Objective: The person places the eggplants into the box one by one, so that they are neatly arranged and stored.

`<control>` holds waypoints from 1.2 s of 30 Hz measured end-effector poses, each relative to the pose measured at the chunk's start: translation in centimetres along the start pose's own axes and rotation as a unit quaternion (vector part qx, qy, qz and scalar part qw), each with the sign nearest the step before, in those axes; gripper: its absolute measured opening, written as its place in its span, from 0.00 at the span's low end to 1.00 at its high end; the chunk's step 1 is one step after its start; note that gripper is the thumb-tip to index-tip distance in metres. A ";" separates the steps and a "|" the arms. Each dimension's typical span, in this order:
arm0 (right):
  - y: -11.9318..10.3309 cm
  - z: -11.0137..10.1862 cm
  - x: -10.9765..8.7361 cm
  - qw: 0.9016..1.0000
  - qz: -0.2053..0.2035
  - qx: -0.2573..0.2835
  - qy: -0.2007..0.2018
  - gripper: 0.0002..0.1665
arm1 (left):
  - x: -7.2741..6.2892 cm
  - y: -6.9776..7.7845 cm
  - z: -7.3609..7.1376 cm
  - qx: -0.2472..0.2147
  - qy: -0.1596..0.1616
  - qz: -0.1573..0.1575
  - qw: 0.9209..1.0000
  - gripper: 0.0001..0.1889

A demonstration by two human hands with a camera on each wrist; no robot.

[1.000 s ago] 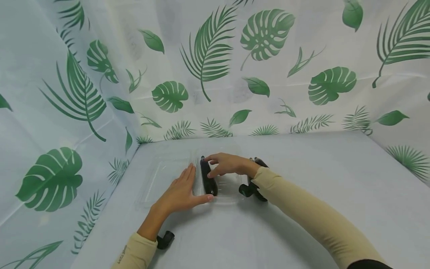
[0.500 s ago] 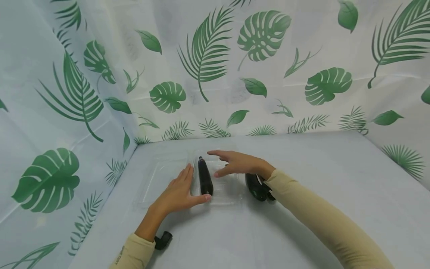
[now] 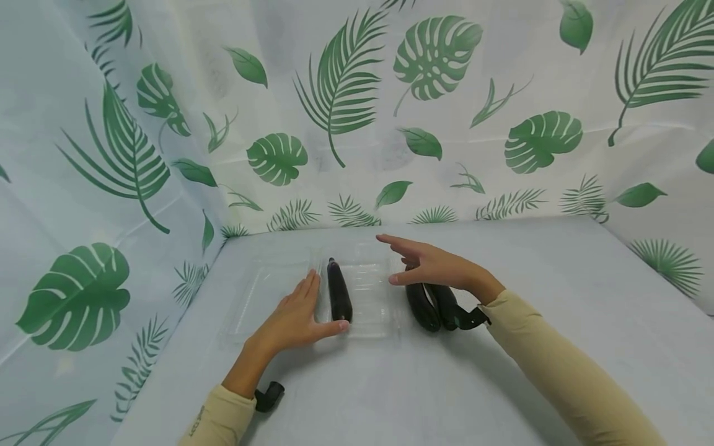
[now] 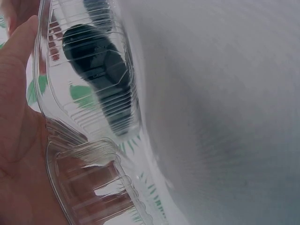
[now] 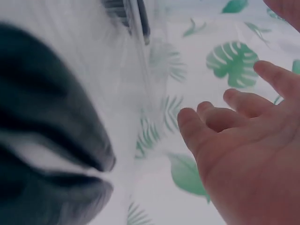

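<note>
One dark eggplant (image 3: 339,292) lies lengthwise in the right half of an opened clear plastic clamshell box (image 3: 372,285). My left hand (image 3: 295,313) rests on the middle of the box, fingers straight, thumb stretched toward the eggplant's near end. In the left wrist view that hand lies along the box's clear rim (image 4: 41,89). My right hand (image 3: 437,265) hovers over two more eggplants (image 3: 422,306) beside the box, its fingers spread and holding nothing. The right wrist view has those two eggplants (image 5: 42,89) side by side, apart from the loose fingers.
The box's other half (image 3: 259,297) lies flat to the left. A white cloth covers the table (image 3: 390,390). Leaf-printed curtains (image 3: 334,173) hang at the back and sides. Small black camera mounts (image 3: 270,396) sit on both wrists.
My right hand has let go of the eggplant in the box and moved right, over the two eggplants beside it. The left hand has stayed in place on the box.
</note>
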State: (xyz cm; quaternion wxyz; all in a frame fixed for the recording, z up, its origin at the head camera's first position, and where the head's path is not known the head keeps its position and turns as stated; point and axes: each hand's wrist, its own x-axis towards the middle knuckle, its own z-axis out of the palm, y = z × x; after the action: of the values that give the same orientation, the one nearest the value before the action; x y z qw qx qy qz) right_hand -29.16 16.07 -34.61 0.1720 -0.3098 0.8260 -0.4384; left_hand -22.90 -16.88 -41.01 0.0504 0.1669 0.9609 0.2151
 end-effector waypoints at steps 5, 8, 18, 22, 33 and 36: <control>1.3 -0.8 -1.7 1.000 -0.002 0.002 0.025 0.51 | 0.1 -0.1 0.0 -0.005 -0.003 0.003 1.000 0.67; 2.1 -1.2 -2.7 0.999 -0.001 0.015 0.037 0.50 | 0.0 -0.1 -0.1 -0.006 -0.003 0.004 1.000 0.66; 4.7 -1.8 -5.2 0.996 0.016 0.034 0.083 0.46 | 0.2 -0.2 0.1 -0.009 -0.007 0.006 1.000 0.67; 5.6 -1.9 -5.8 0.994 0.037 0.037 0.096 0.46 | 0.4 -0.4 0.2 -0.008 -0.008 0.007 1.000 0.67; 7.1 -1.8 -5.9 0.988 0.100 0.070 0.097 0.48 | 0.1 -0.2 0.0 -0.012 -0.009 0.002 1.000 0.67; 7.3 -1.8 -5.7 0.986 0.114 0.078 0.096 0.48 | 0.0 -0.1 -0.1 -0.010 -0.007 0.002 1.000 0.67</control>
State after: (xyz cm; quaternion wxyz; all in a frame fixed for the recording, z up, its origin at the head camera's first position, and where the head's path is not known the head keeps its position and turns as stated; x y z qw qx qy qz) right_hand -28.49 24.04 -39.63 0.1642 -0.1555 0.8321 -0.5064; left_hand -22.90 -17.01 -40.94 0.0585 0.1696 0.9581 0.2232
